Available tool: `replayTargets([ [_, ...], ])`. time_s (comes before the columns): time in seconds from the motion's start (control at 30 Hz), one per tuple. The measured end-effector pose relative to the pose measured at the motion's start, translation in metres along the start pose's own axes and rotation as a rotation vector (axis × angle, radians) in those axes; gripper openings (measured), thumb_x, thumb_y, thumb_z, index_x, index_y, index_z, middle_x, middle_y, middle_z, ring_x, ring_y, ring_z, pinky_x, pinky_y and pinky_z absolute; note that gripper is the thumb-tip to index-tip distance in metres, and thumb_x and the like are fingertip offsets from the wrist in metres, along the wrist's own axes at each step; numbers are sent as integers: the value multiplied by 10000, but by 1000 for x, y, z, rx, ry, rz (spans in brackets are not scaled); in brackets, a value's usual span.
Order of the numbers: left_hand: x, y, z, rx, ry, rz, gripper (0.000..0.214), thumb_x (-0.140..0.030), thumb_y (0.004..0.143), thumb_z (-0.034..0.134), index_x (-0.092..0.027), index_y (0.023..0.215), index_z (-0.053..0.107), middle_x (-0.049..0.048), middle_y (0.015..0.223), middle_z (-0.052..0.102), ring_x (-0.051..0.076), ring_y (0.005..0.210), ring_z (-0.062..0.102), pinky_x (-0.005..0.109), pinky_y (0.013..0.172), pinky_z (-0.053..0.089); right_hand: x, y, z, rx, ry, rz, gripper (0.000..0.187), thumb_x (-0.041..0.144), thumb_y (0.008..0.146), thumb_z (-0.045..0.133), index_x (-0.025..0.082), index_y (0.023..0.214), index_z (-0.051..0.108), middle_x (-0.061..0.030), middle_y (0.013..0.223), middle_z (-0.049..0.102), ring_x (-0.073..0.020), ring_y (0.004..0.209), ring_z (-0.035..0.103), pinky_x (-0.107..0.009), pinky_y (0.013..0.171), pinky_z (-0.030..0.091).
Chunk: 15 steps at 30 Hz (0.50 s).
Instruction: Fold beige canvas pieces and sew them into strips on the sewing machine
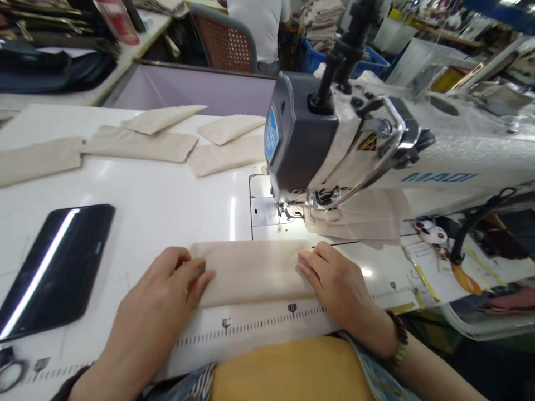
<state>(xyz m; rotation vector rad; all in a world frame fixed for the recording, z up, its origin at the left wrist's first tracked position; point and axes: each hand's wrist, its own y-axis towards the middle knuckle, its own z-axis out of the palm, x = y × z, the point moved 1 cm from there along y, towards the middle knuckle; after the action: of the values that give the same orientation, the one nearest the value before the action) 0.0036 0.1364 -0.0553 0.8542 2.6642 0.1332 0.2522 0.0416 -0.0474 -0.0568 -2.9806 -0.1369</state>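
A long folded strip of beige fabric (251, 273) lies on the white sewing table in front of me. My left hand (167, 289) pinches its left end between thumb and fingers. At the opposite end my right hand (334, 278) grips the strip the same way. Just beyond the fabric is the needle and presser foot area of the sewing machine (309, 139); the strip is apart from the foot. More beige fabric pieces (359, 220) are stacked under the machine arm, right of the needle.
Several beige pieces (142, 143) lie along the table's far left side. A dark phone (58, 262) rests at left. A ruler scale (251, 324) runs along the front edge. Orange-handled scissors (466, 280) sit at right. Beyond the table are a chair (225, 42) and a seated person (259, 28).
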Motion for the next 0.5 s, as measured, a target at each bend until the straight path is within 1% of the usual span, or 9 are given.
replayTargets([
  [0.07,-2,5,1,-22,71,117,369,-353,904,327,-139,862,624,147,1051,536,277,913,551,444,761,503,3,4,-2,-47,-34,-99,210,155,890,429,138,951,629,-84,869,593,-200,779,561,-296,650,488],
  [0.1,-3,8,2,-7,73,194,357,-310,909,311,-130,928,619,155,1145,513,289,1011,523,455,821,488,6,6,-2,-70,-35,-193,241,120,891,401,122,1003,615,-106,970,596,-222,884,553,-333,744,493],
  [0.17,-6,12,4,68,-7,347,355,-202,909,272,-146,1090,572,123,1273,471,257,1144,466,434,920,454,10,10,-3,-64,-10,-404,305,62,888,351,92,1090,577,-128,1141,560,-236,1061,495,-371,906,445],
  [0.2,-9,14,5,112,-49,399,379,-155,900,252,-160,1138,548,100,1290,474,230,1169,455,415,946,444,12,12,-3,-34,9,-479,322,47,886,337,82,1109,566,-129,1179,545,-229,1101,474,-366,950,421],
  [0.23,-12,16,5,151,-75,427,405,-116,889,237,-167,1154,539,84,1282,491,208,1174,456,401,959,441,14,14,-3,2,27,-520,327,40,883,333,79,1110,564,-127,1185,546,-219,1107,473,-353,967,413],
  [0.3,-21,21,5,189,-71,420,413,-78,873,234,-149,1117,559,87,1224,540,195,1126,493,388,939,459,18,18,-2,53,47,-501,312,44,882,348,89,1094,572,-119,1148,566,-207,1058,504,-340,953,428],
  [0.4,-39,26,5,188,32,361,290,-177,899,343,-105,1060,573,120,1065,592,231,967,544,405,838,495,25,20,4,95,41,-433,258,182,893,453,108,1115,563,-121,1054,583,-237,956,531,-395,871,468],
  [0.43,-44,26,7,190,67,349,278,-234,896,399,-93,1069,564,124,1022,593,244,928,541,413,816,493,28,20,7,93,31,-419,308,255,886,493,104,1150,545,-127,1023,581,-249,932,530,-413,843,473],
  [0.5,-50,23,14,174,114,324,378,-337,871,477,-68,1132,522,140,1032,571,274,944,514,439,840,465,32,16,15,62,8,-396,462,372,856,543,101,1227,497,-145,1027,566,-279,961,514,-455,856,450],
])
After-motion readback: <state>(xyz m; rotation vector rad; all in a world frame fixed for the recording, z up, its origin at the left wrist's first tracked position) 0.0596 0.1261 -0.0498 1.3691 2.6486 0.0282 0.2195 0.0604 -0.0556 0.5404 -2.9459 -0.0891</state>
